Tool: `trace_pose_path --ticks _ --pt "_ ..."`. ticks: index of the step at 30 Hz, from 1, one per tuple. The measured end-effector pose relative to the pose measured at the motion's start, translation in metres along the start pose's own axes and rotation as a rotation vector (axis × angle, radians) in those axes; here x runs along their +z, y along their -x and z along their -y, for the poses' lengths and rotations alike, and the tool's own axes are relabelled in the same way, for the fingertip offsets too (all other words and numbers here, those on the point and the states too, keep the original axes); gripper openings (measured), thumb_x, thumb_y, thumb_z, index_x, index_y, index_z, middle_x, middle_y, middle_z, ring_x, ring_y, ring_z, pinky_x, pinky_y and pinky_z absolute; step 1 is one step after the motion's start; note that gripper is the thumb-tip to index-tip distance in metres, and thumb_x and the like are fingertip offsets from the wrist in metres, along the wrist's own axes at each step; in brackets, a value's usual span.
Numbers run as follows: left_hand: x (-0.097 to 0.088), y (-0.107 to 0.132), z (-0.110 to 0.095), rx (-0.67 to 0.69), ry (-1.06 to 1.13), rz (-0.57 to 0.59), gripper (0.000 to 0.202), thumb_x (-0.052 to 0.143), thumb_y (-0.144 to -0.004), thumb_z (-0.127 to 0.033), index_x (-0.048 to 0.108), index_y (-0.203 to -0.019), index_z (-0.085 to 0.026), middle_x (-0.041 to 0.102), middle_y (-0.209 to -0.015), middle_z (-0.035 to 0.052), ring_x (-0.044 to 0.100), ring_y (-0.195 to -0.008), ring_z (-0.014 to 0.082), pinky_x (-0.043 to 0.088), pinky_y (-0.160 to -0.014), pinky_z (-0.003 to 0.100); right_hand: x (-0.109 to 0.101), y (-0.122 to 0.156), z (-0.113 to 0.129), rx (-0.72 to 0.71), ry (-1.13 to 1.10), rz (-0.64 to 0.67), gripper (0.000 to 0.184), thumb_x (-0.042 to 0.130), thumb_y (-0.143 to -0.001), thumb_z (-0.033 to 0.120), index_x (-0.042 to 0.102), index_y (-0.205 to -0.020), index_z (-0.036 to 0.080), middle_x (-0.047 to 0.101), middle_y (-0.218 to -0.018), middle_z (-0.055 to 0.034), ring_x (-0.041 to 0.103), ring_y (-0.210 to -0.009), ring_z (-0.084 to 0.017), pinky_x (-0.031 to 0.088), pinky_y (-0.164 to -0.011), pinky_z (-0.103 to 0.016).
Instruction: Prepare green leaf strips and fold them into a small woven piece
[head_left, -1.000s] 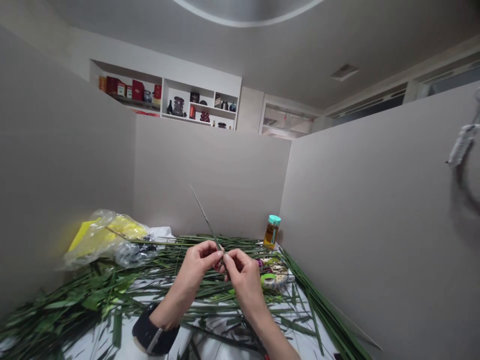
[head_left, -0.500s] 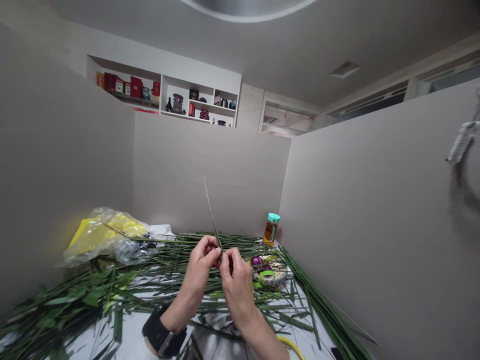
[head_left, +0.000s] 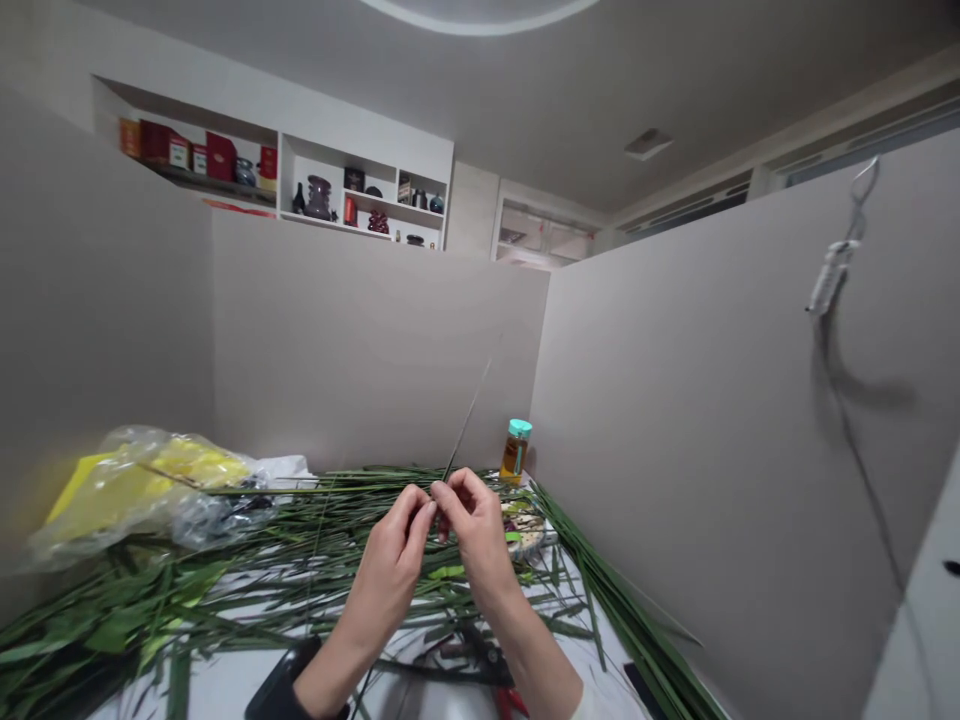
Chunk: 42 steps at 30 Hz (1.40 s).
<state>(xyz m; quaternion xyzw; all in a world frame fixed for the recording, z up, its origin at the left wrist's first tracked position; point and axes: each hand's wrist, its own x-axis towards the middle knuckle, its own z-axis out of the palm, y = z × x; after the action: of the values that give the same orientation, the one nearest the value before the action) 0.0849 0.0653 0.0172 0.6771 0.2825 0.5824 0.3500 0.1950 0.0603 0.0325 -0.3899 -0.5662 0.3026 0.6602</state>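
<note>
Head cam: hands (head_left: 394, 555) (head_left: 484, 545) pinch strip (head_left: 469, 417), btl (head_left: 516, 452) beyond w/ amber liq (head_left: 511, 474).

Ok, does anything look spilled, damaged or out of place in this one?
Long green leaf strips lie scattered across the white tabletop, which looks messy. Also odd: a white oblong block on a cord hangs by the grey partition. No spill shows; the turquoise-capped amber bottle stands upright.

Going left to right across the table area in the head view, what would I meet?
Crumpled clear plastic with yellow showing → left hand → right hand → turquoise-lidded bottle → long green leaves slanting toward the lower right.
</note>
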Motion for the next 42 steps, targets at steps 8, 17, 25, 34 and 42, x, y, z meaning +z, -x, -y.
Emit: trace_pose_path --ticks 8,17,25,34,42 --pt "-0.006 -0.003 0.004 -0.101 0.101 0.041 0.038 0.054 -0.095 -0.048 0.053 -0.071 -0.019 0.045 -0.059 -0.0077 0.040 -0.046 0.0092 0.035 -0.045 0.024 0.000 -0.002 0.003 0.022 -0.068 0.037 0.024 0.063 -0.076 0.039 0.051 -0.069 0.020 0.050 -0.060 0.0058 0.049 -0.052 -0.011 0.041 -0.052 -0.023" --pt "-0.013 -0.008 0.007 -0.130 0.218 0.115 0.032 0.062 -0.092 -0.040 0.053 -0.070 -0.018 0.044 -0.057 -0.0095 0.038 -0.043 0.0072 0.032 -0.041 0.021 -0.006 0.002 0.002 0.006 0.088 0.085 0.022 0.058 -0.080 0.034 0.050 -0.066 0.021 0.046 -0.055 0.0061 0.042 -0.051 -0.011 0.033 -0.049 -0.024" --pt "-0.016 -0.007 0.011 -0.174 0.196 0.097 0.031 0.058 -0.095 -0.041 0.058 -0.075 -0.017 0.052 -0.059 -0.0075 0.048 -0.046 0.0083 0.041 -0.043 0.022 -0.006 0.005 0.002 -0.034 0.229 0.138 0.025 0.053 -0.086 0.033 0.046 -0.064 0.022 0.046 -0.056 0.0058 0.042 -0.054 -0.012 0.031 -0.054 -0.025" --pt "-0.019 -0.008 0.017 -0.155 -0.062 0.064 0.033 0.053 -0.097 -0.044 0.062 -0.082 -0.016 0.053 -0.059 -0.0077 0.046 -0.041 0.0074 0.041 -0.041 0.022 -0.005 0.008 0.008 -0.039 0.346 0.083 0.026 0.053 -0.086 0.030 0.045 -0.063 0.021 0.047 -0.057 0.0055 0.041 -0.056 -0.013 0.029 -0.057 -0.026" --pt "-0.010 -0.001 0.010 0.031 -0.286 -0.017 0.027 0.057 -0.095 -0.039 0.061 -0.081 -0.017 0.056 -0.066 -0.0052 0.053 -0.053 0.0110 0.048 -0.054 0.027 0.001 0.005 -0.002 -0.053 0.284 0.025 0.033 0.058 -0.086 0.043 0.045 -0.063 0.023 0.043 -0.055 0.0071 0.041 -0.055 -0.012 0.031 -0.053 -0.024"
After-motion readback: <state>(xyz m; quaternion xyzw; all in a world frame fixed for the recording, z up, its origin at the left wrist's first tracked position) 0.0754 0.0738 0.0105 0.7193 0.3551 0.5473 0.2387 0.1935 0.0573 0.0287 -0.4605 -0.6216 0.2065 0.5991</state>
